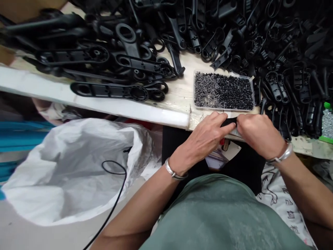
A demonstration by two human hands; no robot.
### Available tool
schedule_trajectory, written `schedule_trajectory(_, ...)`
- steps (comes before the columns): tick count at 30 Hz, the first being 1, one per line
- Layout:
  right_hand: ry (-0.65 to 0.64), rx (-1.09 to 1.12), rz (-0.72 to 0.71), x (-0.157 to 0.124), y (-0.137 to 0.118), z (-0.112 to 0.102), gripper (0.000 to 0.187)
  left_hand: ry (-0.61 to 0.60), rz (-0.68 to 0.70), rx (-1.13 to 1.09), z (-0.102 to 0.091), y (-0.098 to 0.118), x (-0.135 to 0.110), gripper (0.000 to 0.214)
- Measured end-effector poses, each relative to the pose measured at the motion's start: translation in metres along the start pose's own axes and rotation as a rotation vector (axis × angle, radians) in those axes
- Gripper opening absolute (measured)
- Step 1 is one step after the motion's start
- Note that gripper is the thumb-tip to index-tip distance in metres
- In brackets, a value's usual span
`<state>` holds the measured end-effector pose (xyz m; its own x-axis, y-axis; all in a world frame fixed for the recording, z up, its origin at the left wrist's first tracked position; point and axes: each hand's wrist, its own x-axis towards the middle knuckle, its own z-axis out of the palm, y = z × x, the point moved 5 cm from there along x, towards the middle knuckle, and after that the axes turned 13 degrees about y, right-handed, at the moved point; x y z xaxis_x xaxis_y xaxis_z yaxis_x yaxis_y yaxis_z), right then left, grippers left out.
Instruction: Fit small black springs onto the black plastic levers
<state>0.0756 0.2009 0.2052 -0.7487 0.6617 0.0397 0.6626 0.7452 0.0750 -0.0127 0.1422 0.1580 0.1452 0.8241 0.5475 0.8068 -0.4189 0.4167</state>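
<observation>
Both hands meet at the table's front edge, around a small black plastic part (pixel 229 121) that is mostly covered by fingers. My left hand (pixel 206 133) grips its left side, with the thumb or forefinger stretched along its near side. Closed like a fist, my right hand (pixel 260 133) grips the part's right end. Just beyond the hands lies a clear shallow box (pixel 223 91) holding many tiny parts, grey metallic ones on the left and black ones on the right.
Black plastic handle-like pieces (pixel 109 91) lie heaped at the left and back, with more black parts (pixel 278 86) at the right. A white foam strip (pixel 125 109) lines the front edge. Below left gapes a white sack (pixel 78 173) with a black cord (pixel 122 187). A green-rimmed tray (pixel 326 139) sits far right.
</observation>
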Motion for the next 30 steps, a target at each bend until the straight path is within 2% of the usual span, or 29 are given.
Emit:
schedule_trajectory(4, -0.099, 0.014, -0.030, 0.002, 0.022, 0.003, 0.025, -0.029, -0.011, 0.034, 0.000, 0.003, 0.000, 0.032)
schedule_trajectory(8, -0.124, 0.075, -0.036, 0.003, 0.023, 0.003, 0.028, -0.003, -0.027, 0.032, 0.002, 0.001, -0.002, 0.032)
schedule_trajectory(14, -0.144, -0.064, -0.057, 0.002, 0.019, 0.003, 0.028, 0.142, -0.061, -0.078, 0.003, -0.005, -0.004, 0.032)
schedule_trajectory(19, -0.174, -0.194, -0.096, 0.000, 0.005, 0.000, 0.025, 0.233, -0.090, -0.112, 0.004, -0.008, -0.007, 0.036)
schedule_trajectory(22, -0.138, -0.252, -0.029, 0.000, -0.016, -0.003, 0.030, 0.240, -0.109, -0.145, 0.004, -0.010, -0.008, 0.039)
schedule_trajectory(26, -0.023, -0.145, 0.101, 0.005, -0.030, -0.003, 0.029, 0.252, -0.144, -0.170, 0.004, -0.012, -0.008, 0.040)
schedule_trajectory(28, 0.004, -0.054, 0.131, 0.006, -0.019, -0.002, 0.024, 0.264, -0.154, -0.164, 0.004, -0.013, -0.007, 0.036)
schedule_trajectory(30, -0.025, 0.074, 0.132, 0.002, 0.002, 0.002, 0.021, 0.288, -0.152, -0.152, 0.004, -0.012, -0.007, 0.034)
